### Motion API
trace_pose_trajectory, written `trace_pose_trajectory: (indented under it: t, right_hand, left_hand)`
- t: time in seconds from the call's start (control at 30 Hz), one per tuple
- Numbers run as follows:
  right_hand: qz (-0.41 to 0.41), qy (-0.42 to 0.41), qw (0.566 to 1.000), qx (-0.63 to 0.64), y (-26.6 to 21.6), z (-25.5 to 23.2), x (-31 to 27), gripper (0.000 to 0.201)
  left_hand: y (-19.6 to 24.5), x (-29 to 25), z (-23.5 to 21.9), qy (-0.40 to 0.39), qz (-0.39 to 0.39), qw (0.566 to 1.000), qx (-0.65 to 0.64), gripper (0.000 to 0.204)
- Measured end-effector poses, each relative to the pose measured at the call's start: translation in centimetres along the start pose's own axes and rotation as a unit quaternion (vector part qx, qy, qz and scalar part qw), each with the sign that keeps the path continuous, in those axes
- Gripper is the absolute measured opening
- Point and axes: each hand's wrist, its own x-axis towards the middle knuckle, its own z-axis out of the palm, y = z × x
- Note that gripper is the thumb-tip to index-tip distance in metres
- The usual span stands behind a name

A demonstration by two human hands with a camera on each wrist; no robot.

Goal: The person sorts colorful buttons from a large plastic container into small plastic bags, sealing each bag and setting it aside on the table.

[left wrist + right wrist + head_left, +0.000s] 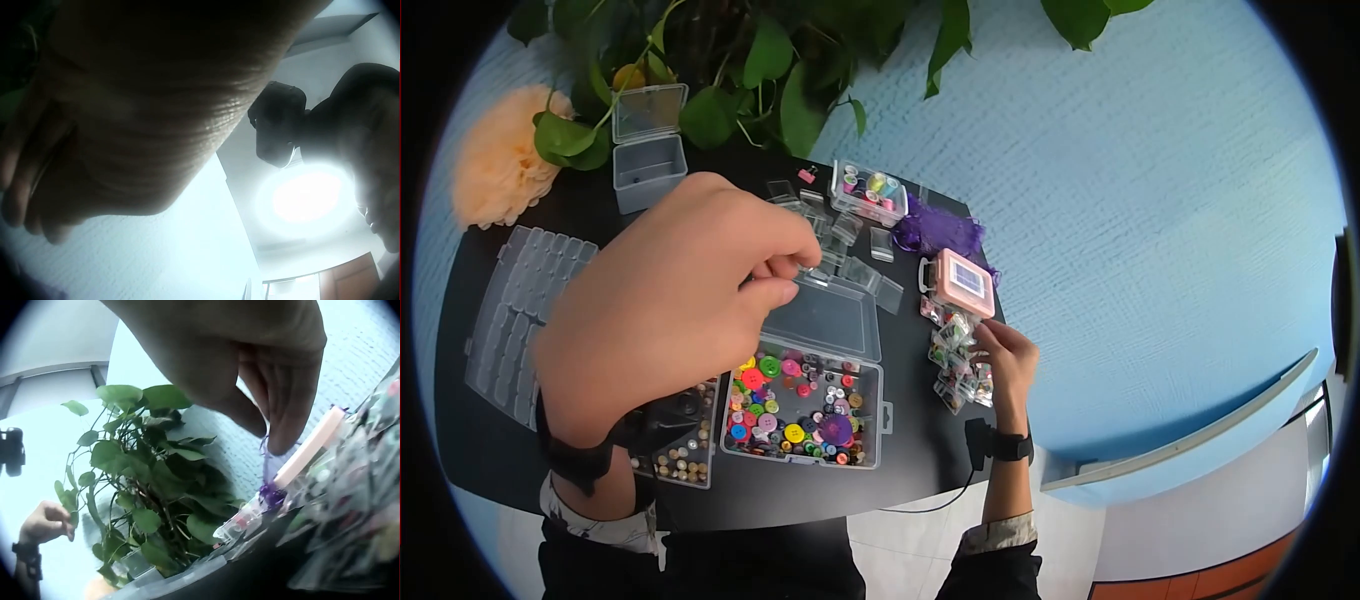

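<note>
My left hand (685,280) is raised close to the head camera, its fingers bent and the thumb near the index fingertip; I cannot tell whether something small is between them. Behind its fingertips lie several small clear plastic boxes (848,228). Below it stands a clear box (883,375) with its lid tipped back, full of colourful buttons (795,433). My right hand (1008,360) reaches over a pile of small clear packets (952,350) with colourful contents. In the right wrist view its thumb and fingers (290,412) point down close together, with nothing visible between them. A pink case (962,283) sits right beside these fingers.
An open clear box (650,165) stands back left, near a peach fluffy flower (505,160). A compartment tray (520,310) lies at left, beads (685,465) in front. A box of thread spools (870,190) and a purple bag (945,232) are behind. Leaves (770,55) overhang.
</note>
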Motion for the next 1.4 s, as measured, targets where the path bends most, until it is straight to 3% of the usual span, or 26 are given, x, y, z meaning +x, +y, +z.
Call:
trace_pose_trajectory:
  t: [0.03,0.1,0.13,0.33,0.37,0.47,0.73,0.8,0.9,1.0,1.07,1.1,1.17,1.33,1.4]
  right_hand:
    - [-0.015,-0.049,0.998,-0.033,-0.7,1.1,0.5,0.022]
    - [-0.076,-0.141,0.984,-0.079,-1.1,3.3,1.8,0.02]
    - [-0.105,-0.179,0.973,-0.105,-0.8,4.4,3.0,0.02]
    - [-0.132,-0.238,0.949,-0.156,-3.2,10.6,5.6,0.028]
    - [-0.181,-0.248,0.94,-0.151,-1.5,11.4,6.9,0.034]
    - [-0.218,-0.294,0.911,-0.192,-0.9,12.8,7.5,0.042]
    - [-0.181,-0.304,0.912,-0.209,0.0,13.1,8.3,0.038]
    - [-0.202,-0.286,0.912,-0.213,-0.2,13.3,8.0,0.03]
    - [-0.228,-0.285,0.895,-0.258,-1.2,13.1,7.6,0.023]
    - [-0.246,-0.239,0.928,-0.143,-2.2,12.5,7.0,0.015]
    - [-0.187,-0.147,0.97,-0.055,-4.5,11.7,6.3,0.007]
    - [-0.186,-0.146,0.97,-0.051,-5.6,11.5,5.9,0.007]
    - [-0.101,-0.111,0.988,0.024,-7.8,10.7,4.9,0.006]
    - [-0.082,-0.144,0.982,0.094,-10.6,10.3,2.1,0.007]
    - [-0.078,-0.206,0.955,0.199,-11.7,10.1,0.8,0.007]
  left_hand:
    - [-0.1,0.3,-0.2,0.002,-0.001,1.0,0.004,0.018]
    - [-0.1,0.9,-0.4,-0.068,-0.024,0.996,-0.057,0.016]
    - [-0.2,0.9,-0.4,-0.064,-0.025,0.996,-0.055,0.016]
    - [-0.7,0.4,-0.5,-0.063,-0.014,0.997,-0.033,0.015]
    - [-1.0,0.4,-0.4,-0.052,-0.003,0.998,-0.034,0.015]
    - [-1.5,0.2,-0.2,-0.027,0.003,0.999,-0.043,0.015]
    - [-2.6,-0.4,0.2,0.007,0.002,0.998,-0.064,0.016]
    - [-2.7,-0.5,0.3,0.036,0.056,0.997,-0.047,0.016]
    - [-2.1,-0.1,-0.3,-0.007,0.034,0.999,-0.03,0.016]
    - [-2.5,-0.3,0.1,0.019,0.041,0.998,-0.045,0.016]
    - [-2.2,-0.1,-0.3,0.004,0.037,0.999,-0.022,0.016]
    - [-2.0,0.1,-0.5,-0.012,0.036,0.999,-0.003,0.016]
    - [-1.6,0.5,-0.5,-0.035,0.017,0.999,0.01,0.016]
    - [-1.0,1.7,-0.4,-0.074,-0.024,0.997,0.014,0.016]
    - [-1.3,1.9,0.6,0.055,0.033,0.996,-0.056,0.017]
